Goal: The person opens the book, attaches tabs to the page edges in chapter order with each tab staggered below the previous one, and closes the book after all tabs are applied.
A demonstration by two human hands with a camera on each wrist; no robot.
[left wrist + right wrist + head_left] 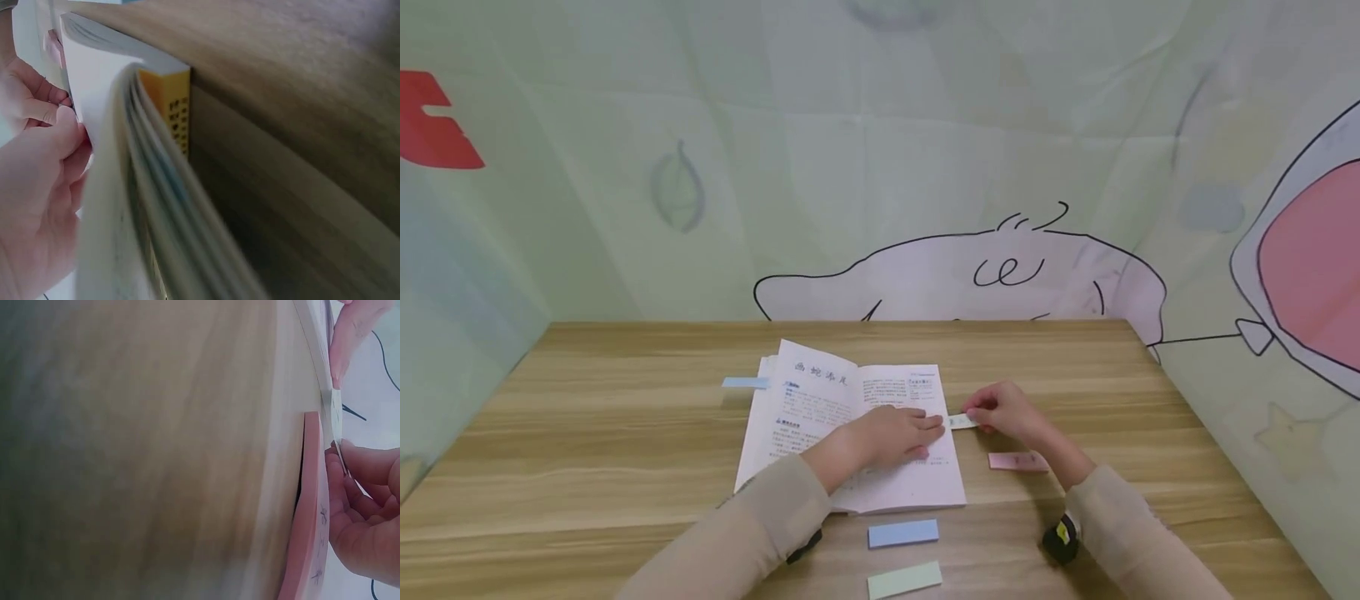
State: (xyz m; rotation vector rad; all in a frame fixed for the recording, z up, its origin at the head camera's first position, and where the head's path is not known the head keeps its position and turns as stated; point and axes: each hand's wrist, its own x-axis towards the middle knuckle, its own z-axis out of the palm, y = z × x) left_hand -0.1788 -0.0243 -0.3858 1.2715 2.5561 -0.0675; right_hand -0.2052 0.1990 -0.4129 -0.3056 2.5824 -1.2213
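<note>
Open book: a book with white, printed pages [883, 387] is laid spread on the brown wood-grain counter [610, 400].
Blue marker: a light blue paper strip [745, 382] is seen jutting out between nine and ten o'clock of the book; this marker is judged done.
Pale marker: a narrow, whitish-green paper strip [962, 421] is held at the book's three o'clock edge; its placing is judged under way, and whether it is stuck cannot be told.
Right hand: the pale strip is pinched between thumb and fingers of the right hand [1009, 410].
Left hand: the page is pressed by the left hand [891, 435], its fingers stretched out, slightly apart, with nothing gripped.
Pads: a pink rectangular paper pad [1017, 462] is found between three and four o'clock of the book, a blue rectangular pad [903, 534] at five, a pale green rectangular pad [904, 581] just beyond.
Remaining: no pink marker is seen on the book; whether one is due cannot be told.
</note>
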